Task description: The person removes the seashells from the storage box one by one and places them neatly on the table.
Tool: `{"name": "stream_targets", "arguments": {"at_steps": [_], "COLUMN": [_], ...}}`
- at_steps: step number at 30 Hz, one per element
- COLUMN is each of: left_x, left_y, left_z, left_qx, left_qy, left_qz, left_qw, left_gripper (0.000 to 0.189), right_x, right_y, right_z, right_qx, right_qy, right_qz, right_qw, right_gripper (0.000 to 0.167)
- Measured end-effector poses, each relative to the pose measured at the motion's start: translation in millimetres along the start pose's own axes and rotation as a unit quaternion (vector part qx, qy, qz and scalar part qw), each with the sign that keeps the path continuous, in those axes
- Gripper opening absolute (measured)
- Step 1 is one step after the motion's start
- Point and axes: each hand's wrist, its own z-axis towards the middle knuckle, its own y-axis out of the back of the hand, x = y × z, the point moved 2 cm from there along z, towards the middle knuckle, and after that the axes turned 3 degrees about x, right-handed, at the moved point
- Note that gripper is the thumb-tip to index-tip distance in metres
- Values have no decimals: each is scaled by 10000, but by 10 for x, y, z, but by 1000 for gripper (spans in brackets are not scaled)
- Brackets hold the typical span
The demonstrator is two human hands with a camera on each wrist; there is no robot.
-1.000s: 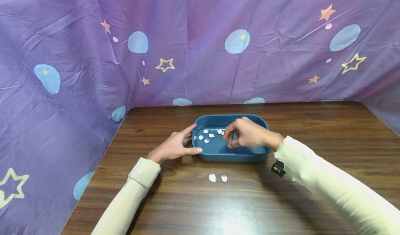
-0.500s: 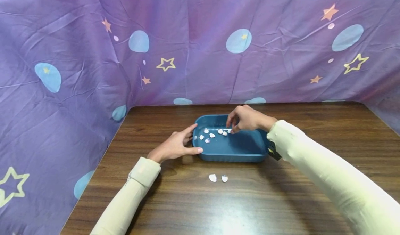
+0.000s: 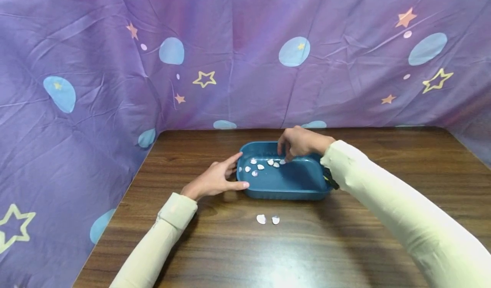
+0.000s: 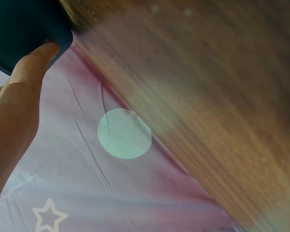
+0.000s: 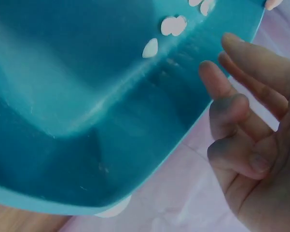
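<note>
A blue rectangular plastic basin (image 3: 285, 194) sits on the wooden table, with several small white shell-like pieces (image 3: 261, 167) scattered on its floor. My left hand (image 3: 215, 178) rests against its left end, thumb (image 3: 239, 185) on the front rim and index finger reaching toward the back corner; both look straight. Over the back wall, my right hand (image 3: 298, 143) points its fingers down into the basin beside one white piece (image 3: 282, 162). In the right wrist view, that hand's fingers (image 5: 217, 79) are apart and loosely bent, with nothing between them; a white piece (image 5: 150, 48) lies away from them.
Two more white pieces (image 3: 261, 219) lie on the table (image 3: 215, 254) in front of the basin. A purple curtain (image 3: 245, 58) with stars hangs behind the table and along its left. At the right wrist is a black device (image 3: 330, 178).
My right hand has moved back, from over the basin's middle to its back wall. A white piece near its fingertips now shows on the basin floor. The left hand stays in place.
</note>
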Motion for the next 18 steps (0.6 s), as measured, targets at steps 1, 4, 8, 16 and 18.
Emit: {"name": "stream_targets", "arguments": {"at_steps": [1,4,8,16,18], "left_x": [2,5,6,-9,-12], "left_y": [0,2,-1,12,9], "left_z": [-1,-6,-9,-5,-5], "left_qx": [-3,-13,22,-16,-28], "left_qy": [-11,-8,16,-70,-97], "left_qz": [-2,33,61,39,-8], "left_qw": [10000,10000,10000,10000,9999], "left_gripper": [99,99,99,99,99], "right_x": [4,10,-7,-6,-3], "right_y": [7,14,-30,-133,-159], "right_z": [19,80,158,242,256], "right_qx": [3,-12,-65,79,238], "right_qy": [-13,-22,-17,-333,-496], "right_qz": [17,-11,-153,-614,-639], "right_qw": [10000,10000,9999,9975,9964], "right_gripper": [21,20,17,12,11]}}
